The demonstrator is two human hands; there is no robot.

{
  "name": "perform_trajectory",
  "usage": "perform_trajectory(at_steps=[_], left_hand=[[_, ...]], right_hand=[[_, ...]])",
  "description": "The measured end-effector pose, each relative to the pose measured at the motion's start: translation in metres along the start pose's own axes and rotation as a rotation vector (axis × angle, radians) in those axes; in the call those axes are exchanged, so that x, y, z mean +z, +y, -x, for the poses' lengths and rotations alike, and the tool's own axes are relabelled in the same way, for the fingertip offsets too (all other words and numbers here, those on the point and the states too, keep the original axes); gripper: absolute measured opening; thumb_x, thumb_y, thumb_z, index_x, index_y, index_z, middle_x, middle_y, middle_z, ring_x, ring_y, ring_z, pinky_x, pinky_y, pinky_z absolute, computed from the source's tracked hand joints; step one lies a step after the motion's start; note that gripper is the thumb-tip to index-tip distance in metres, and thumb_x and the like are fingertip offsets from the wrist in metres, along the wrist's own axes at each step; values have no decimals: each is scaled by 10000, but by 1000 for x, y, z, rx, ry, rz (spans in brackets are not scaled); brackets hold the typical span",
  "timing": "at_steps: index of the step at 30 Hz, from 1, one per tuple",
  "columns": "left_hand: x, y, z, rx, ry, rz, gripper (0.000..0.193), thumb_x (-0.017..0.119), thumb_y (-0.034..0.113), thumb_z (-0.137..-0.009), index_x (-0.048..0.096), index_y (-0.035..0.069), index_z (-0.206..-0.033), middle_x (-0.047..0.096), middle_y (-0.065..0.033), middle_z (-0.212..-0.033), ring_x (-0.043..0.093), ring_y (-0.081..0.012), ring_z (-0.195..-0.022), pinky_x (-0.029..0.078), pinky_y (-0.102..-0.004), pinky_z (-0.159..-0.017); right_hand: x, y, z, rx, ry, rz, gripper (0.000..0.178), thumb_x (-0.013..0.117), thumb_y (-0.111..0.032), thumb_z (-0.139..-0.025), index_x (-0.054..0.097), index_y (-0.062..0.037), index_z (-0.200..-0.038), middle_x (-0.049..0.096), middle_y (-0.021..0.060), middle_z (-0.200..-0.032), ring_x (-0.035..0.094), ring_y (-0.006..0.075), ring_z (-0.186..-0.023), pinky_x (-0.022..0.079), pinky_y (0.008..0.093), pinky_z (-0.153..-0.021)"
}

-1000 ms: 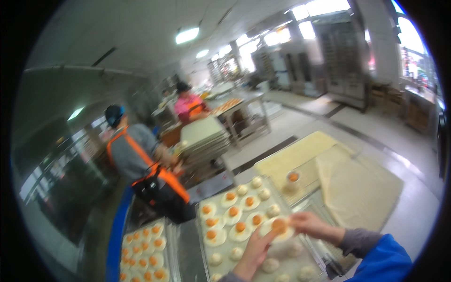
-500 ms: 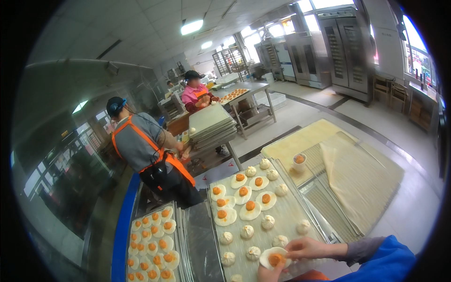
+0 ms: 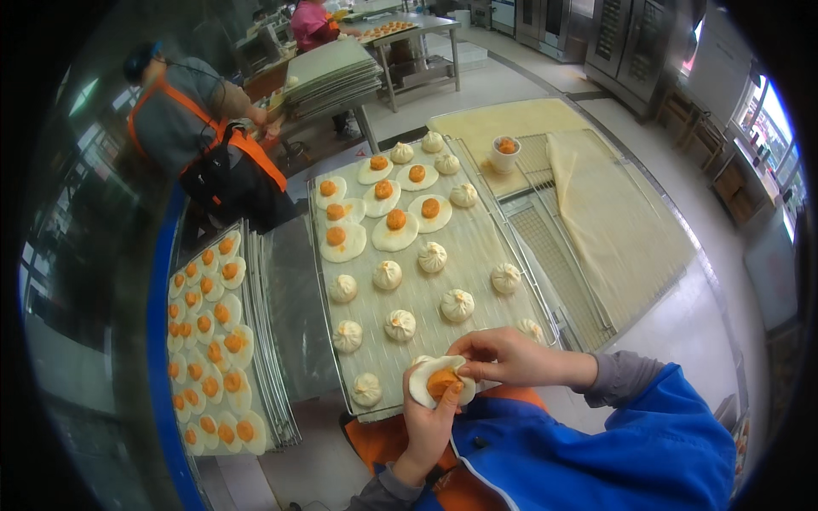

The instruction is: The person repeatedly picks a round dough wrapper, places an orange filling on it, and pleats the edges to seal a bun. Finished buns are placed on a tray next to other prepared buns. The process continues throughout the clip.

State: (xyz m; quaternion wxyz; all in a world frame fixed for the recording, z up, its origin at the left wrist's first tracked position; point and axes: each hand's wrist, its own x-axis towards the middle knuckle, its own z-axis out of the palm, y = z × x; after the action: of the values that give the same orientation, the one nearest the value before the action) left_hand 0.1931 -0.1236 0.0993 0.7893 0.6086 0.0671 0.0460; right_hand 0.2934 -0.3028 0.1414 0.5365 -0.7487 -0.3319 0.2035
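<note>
A round dough wrapper with orange filling [image 3: 441, 380] is held up over the near edge of the tray. My left hand [image 3: 428, 426] cups it from below, thumb lying against the filling. At its right rim, my right hand [image 3: 503, 356] pinches the dough between thumb and fingers. On the lined tray [image 3: 477, 238] beneath sit several pleated buns [image 3: 400, 324], closed at the top. Flat dough rounds topped with orange filling [image 3: 396, 226] lie at the tray's far left. Part of the tray is hidden behind my hands.
To the left, a second tray holds many filled dough rounds [image 3: 204, 324]. A white cup of filling [image 3: 504, 153] stands beyond the tray, beside wire racks and a cloth [image 3: 605, 196]. A co-worker in an orange apron [image 3: 192, 111] stands by stacked trays [image 3: 332, 77]; another is farther back.
My view has tipped downward, so more of my arms shows. The wrapper stays in both hands, its rim now raised more around the filling.
</note>
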Motion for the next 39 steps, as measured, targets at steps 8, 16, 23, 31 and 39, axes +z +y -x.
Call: perform_trajectory(at_steps=[8, 16, 23, 31, 39], left_hand=[[-4, -6, -5, -134, 103, 12, 312, 650, 96, -1019, 533, 23, -1299, 640, -67, -1096, 640, -89, -824, 535, -198, -582], [-8, -4, -2, -140, -92, -144, 262, 609, 147, -1057, 547, 33, -1284, 655, -68, -1024, 605, -86, -723, 485, -217, -555], [-19, 2, -5, -251, -135, -112, 279, 524, 139, -1089, 512, 40, -1350, 651, -88, -993, 610, -122, -681, 486, -233, -562], [-37, 28, -15, -719, -335, -37, 284, 513, 116, -1081, 522, 5, -1342, 679, -115, -1121, 697, -191, -921, 563, -291, -823], [-32, 36, -20, -478, -216, 199, 445, 461, 11, -1062, 420, 4, -1505, 578, -137, -1353, 578, -181, -1235, 504, -315, -1007]], right_hand=[[2, 3, -4, -342, 20, 291, 246, 690, -139, -967, 648, -3, -1168, 648, 165, -884, 666, 327, -809, 542, 396, -724], [-5, 3, -8, -5, -66, 69, 210, 669, -151, -995, 634, -23, -1157, 647, 147, -936, 665, 316, -873, 539, 383, -783], [-1, 1, -12, -312, -119, 243, 211, 653, -158, -974, 610, -7, -1114, 625, 173, -991, 662, 370, -874, 547, 446, -764], [-6, -12, -22, -510, -340, 563, 248, 655, -122, -939, 573, -13, -1146, 602, 165, -1014, 655, 373, -856, 550, 436, -722], [-6, -11, -34, -385, -187, 412, 201, 643, -99, -954, 590, -9, -1126, 600, 162, -977, 653, 383, -863, 552, 437, -732]])
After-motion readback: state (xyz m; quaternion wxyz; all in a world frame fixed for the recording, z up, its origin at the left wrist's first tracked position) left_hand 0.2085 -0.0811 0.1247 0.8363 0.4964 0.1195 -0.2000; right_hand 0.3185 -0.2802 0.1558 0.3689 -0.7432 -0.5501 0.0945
